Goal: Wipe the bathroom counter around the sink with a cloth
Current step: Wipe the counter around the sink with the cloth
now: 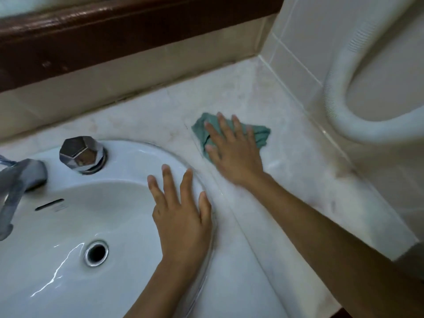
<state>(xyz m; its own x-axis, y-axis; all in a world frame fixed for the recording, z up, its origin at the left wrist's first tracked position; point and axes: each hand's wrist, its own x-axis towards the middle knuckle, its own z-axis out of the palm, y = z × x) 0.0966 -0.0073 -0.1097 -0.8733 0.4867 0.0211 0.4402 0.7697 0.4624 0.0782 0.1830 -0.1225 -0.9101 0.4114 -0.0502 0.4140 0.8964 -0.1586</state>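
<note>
Plainly two bare hands, one cloth, one sink. Right hand [234, 154] laid palm down on the single teal cloth [260, 134], fingers straight and spread, pressing rather than gripping; slightly blurred at the wrist. Cloth crumpled flat on the pale marble table [298, 171], just right of the sink and toward the far side, edges poking out left and right of the hand. Left hand [181, 212] released too, four fingers seen, straight and apart, resting on the right rim of the white sink [137, 154], holding nothing. Both hands near each other, not touching. On the sink's far rim, one faceted chrome knob [80, 154]; left of it, one chrome spout [20, 177], blurred. Inside the bowl, one overflow slot [48, 204] and one round drain [96, 253]. At far right, one white ribbed hose [337, 106] looping against the tiled wall [298, 31]. Along the far edge, one dark wooden frame [114, 37] above the table.
</note>
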